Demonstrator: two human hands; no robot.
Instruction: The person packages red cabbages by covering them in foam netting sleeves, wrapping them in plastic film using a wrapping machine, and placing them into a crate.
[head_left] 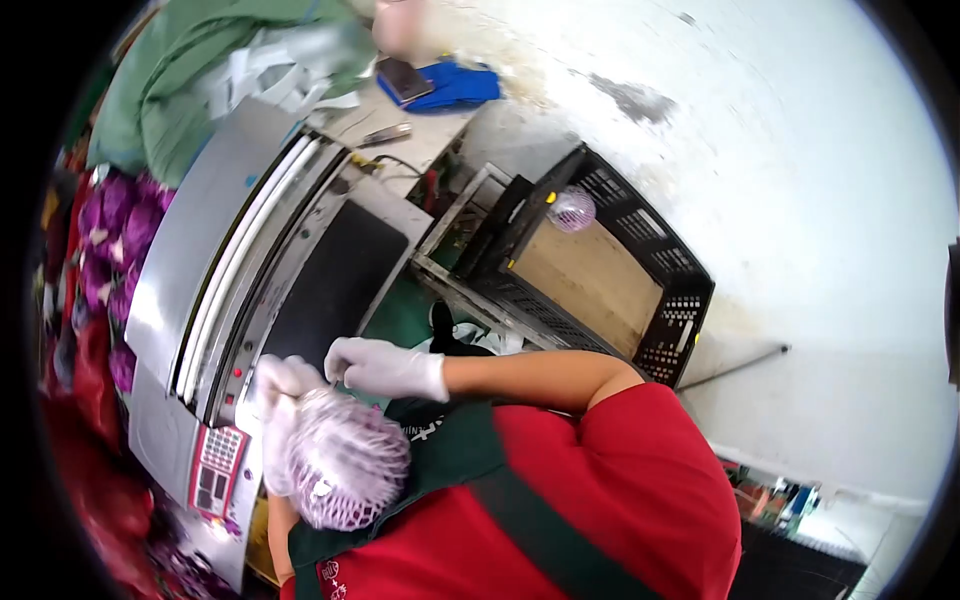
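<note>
My left hand (278,425), in a white glove, is closed around the gathered top and side of a round bundle in pale purple mesh netting (350,465). What lies inside the net is blurred, pale and shiny. Close beside it, my right hand (388,370), also gloved, has its fingers curled together above the bundle. Whatever its fingertips pinch is too small to make out. Both hands are in front of a metal wrapping machine (170,290) with a long white roller, a black plate (335,280) and a red-framed keypad (218,468).
A black plastic crate (690,285) with a brown base stands to the right, holding another netted round bundle (573,209). Purple produce (120,225) is heaped at the left. A phone (404,80) rests on blue cloth (462,88) on the table behind, near a green sack (165,85).
</note>
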